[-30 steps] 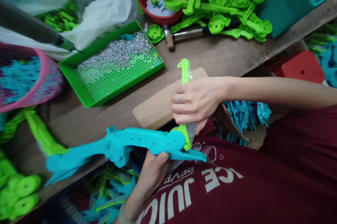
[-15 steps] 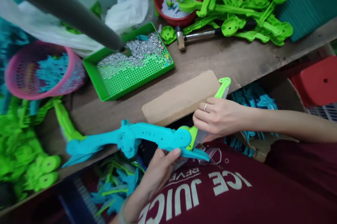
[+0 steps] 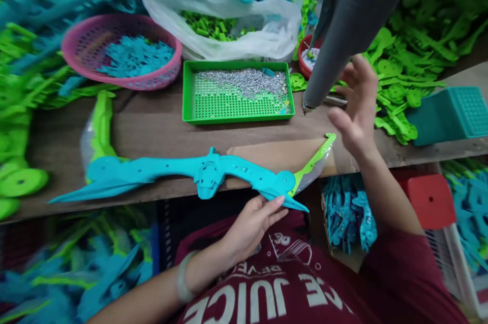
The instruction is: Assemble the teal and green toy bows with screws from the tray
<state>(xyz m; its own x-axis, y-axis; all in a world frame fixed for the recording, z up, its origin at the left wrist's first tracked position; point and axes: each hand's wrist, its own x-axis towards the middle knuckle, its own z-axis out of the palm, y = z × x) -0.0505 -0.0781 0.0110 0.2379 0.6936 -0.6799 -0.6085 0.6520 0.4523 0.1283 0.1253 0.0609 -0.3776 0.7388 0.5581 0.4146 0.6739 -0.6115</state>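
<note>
Worn wooden bench [image 3: 152, 131] carries a long turquoise plastic toy bow [image 3: 198, 176]; left hand [image 3: 253, 222] pinches its lime-tipped end at the edge, right hand [image 3: 354, 105] spread beside a hanging grey screwdriver [image 3: 343, 24].

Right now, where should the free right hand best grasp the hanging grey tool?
Probably around the grey cylindrical tool's lower barrel, just above its metal tip, coming from its right side. It hangs tilted over the wooden bench, and the open right hand is already beside it; the left hand steadies the turquoise plastic toy bow.
</note>
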